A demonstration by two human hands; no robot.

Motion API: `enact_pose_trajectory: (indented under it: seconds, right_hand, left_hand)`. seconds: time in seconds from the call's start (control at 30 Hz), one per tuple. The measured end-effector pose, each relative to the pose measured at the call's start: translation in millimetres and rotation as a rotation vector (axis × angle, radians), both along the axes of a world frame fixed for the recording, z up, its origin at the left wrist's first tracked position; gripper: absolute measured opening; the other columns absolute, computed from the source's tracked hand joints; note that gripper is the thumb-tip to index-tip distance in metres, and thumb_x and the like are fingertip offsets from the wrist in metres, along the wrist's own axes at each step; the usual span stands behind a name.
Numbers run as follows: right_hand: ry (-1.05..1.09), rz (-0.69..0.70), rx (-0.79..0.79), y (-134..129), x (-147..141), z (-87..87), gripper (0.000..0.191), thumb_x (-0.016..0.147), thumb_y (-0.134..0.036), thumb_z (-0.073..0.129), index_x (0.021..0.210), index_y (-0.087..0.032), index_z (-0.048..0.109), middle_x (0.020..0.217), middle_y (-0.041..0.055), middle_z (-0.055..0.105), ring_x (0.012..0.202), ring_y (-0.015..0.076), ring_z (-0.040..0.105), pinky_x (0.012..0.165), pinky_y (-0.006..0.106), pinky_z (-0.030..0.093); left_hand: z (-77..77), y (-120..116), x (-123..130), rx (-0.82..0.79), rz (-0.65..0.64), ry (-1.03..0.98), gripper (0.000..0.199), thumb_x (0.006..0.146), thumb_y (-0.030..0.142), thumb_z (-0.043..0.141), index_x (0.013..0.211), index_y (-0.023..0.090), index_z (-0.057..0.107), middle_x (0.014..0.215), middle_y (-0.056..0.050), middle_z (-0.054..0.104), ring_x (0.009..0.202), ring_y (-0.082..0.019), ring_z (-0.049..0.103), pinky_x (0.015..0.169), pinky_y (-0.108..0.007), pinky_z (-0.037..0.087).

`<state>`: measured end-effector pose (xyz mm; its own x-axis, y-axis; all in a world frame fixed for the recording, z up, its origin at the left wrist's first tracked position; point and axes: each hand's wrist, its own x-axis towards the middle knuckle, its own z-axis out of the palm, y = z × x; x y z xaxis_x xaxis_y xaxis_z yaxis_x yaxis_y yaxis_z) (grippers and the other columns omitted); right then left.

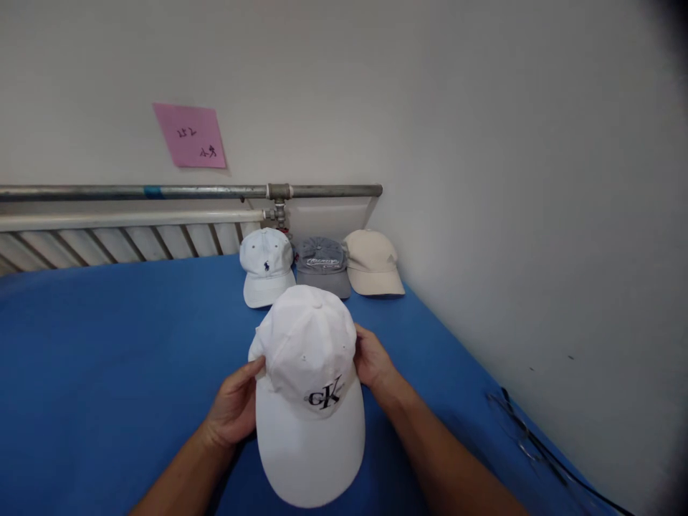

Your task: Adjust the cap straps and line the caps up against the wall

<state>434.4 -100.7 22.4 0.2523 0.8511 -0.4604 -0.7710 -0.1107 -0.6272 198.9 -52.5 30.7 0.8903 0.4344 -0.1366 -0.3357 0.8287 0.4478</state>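
A white baseball cap (309, 344) with a black letter logo on its front is held up between both hands, its brim pointing toward me. My left hand (235, 403) grips the cap's left side, thumb on the outside and the other fingers partly hidden behind it. On the opposite side, my right hand (372, 357) is closed on the cap's edge, with most fingertips out of sight. Just beyond it, a pale cap (264, 251) with a small dark emblem, a grey cap (322, 259) with white lettering and a beige cap (372, 251) sit in a row.
The blue tabletop (118, 344) meets a wall on the right. At the back run a metal pipe (209, 192) and a radiator (134, 244). A pink note (190, 136) is stuck on the wall. Eyeglasses (521, 426) and a black cable (583, 481) lie at the right edge.
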Motion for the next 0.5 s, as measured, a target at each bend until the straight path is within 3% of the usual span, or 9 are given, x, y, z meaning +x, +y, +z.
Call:
enact_pose_trajectory:
  seconds: [0.13,0.27,0.5]
  right_hand:
    - [-0.001,-0.009,0.015,0,0,1.8,0.013,0.080,-0.022,0.058,0.074,-0.020,0.069,0.066,0.0002,0.073,0.074,0.0196,0.068,0.077,0.031,0.051]
    - [-0.006,-0.034,0.047,0,1,4.2,0.014,0.083,-0.023,0.058,0.074,-0.021,0.068,0.066,-0.0011,0.073,0.076,0.0194,0.069,0.078,0.031,0.052]
    - [-0.021,-0.041,0.081,0,2,5.4,0.012,0.084,-0.023,0.061,0.074,-0.021,0.068,0.070,-0.0024,0.074,0.067,0.0138,0.067,0.074,0.025,0.049]
  left_hand:
    - [0.1,3,3,-0.047,0.059,0.045,0.022,0.089,0.024,0.058,0.100,0.016,0.075,0.092,-0.009,0.078,0.114,-0.031,0.065,0.108,-0.044,0.043]
    - [2.5,6,9,-0.128,0.188,0.120,0.032,0.095,0.030,0.051,0.118,0.017,0.070,0.099,-0.010,0.077,0.109,-0.030,0.068,0.103,-0.044,0.047]
    - [10.6,11,11,-0.240,0.320,0.260,0.036,0.100,0.028,0.040,0.115,0.014,0.070,0.081,-0.009,0.078,0.091,-0.027,0.074,0.094,-0.042,0.055]
